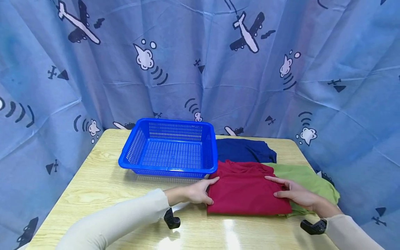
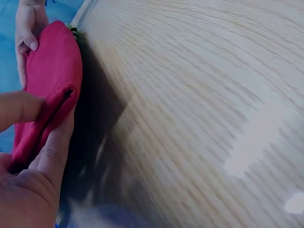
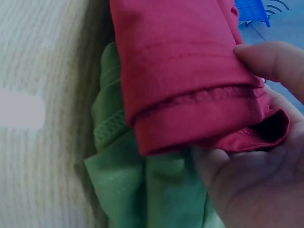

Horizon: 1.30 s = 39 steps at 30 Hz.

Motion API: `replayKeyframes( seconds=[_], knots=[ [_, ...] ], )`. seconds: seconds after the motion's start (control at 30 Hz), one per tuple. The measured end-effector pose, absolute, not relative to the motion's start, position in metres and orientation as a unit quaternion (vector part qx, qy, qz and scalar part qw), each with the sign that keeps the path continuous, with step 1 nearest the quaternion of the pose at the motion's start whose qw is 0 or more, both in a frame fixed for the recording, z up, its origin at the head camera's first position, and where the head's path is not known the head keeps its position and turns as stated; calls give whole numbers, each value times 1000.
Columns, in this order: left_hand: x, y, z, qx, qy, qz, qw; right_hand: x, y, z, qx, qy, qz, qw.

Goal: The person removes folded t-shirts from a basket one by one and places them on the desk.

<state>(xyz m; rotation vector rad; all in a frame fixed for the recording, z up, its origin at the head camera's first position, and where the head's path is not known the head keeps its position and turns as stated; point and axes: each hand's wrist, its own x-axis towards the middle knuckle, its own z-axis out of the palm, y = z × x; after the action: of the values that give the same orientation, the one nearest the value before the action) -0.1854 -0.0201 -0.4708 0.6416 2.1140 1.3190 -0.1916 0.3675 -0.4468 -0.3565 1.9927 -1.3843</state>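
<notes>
A folded red garment (image 1: 242, 192) lies flat between my two hands at the front of the table. Its left edge is pinched by my left hand (image 1: 197, 191), thumb above and fingers underneath, as the left wrist view shows at the folded layers (image 2: 57, 71). At the opposite edge my right hand (image 1: 297, 194) grips the cloth, with the thumb on top and the other fingers under the stitched hem (image 3: 199, 104). Beneath its right side spreads a green garment (image 1: 307, 180), partly covered by the red one.
To the left stands a blue plastic basket (image 1: 125, 158) with perforated walls and nothing inside. Behind the red cloth lies a dark blue garment (image 1: 245, 150), beside the basket. A patterned blue curtain (image 1: 200, 69) hangs behind the wooden table (image 1: 93, 194).
</notes>
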Motion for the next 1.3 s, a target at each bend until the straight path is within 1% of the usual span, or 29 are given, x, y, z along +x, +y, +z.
replayKeyframes(
  seconds=[0.23,0.37,0.43,0.7,0.9,1.13,1.3],
  knots=[
    [-184,-21,-482,242,801,474,275,-194,366,-459,-136,778,-517,329],
    [-185,-21,-484,236,775,506,297,-197,367,-461,-142,770,-528,328],
    [-186,-20,-485,239,774,505,298,-199,369,-462,-150,769,-531,324],
    [-186,-17,-486,258,809,453,272,-204,375,-469,-152,771,-527,322],
    [-188,-19,-480,275,864,352,233,-203,374,-473,-155,795,-493,316],
    [-192,-21,-478,282,876,317,227,-197,374,-464,-167,804,-478,311],
    [-194,-26,-477,271,873,334,232,-195,372,-457,-179,792,-492,315]
  ],
)
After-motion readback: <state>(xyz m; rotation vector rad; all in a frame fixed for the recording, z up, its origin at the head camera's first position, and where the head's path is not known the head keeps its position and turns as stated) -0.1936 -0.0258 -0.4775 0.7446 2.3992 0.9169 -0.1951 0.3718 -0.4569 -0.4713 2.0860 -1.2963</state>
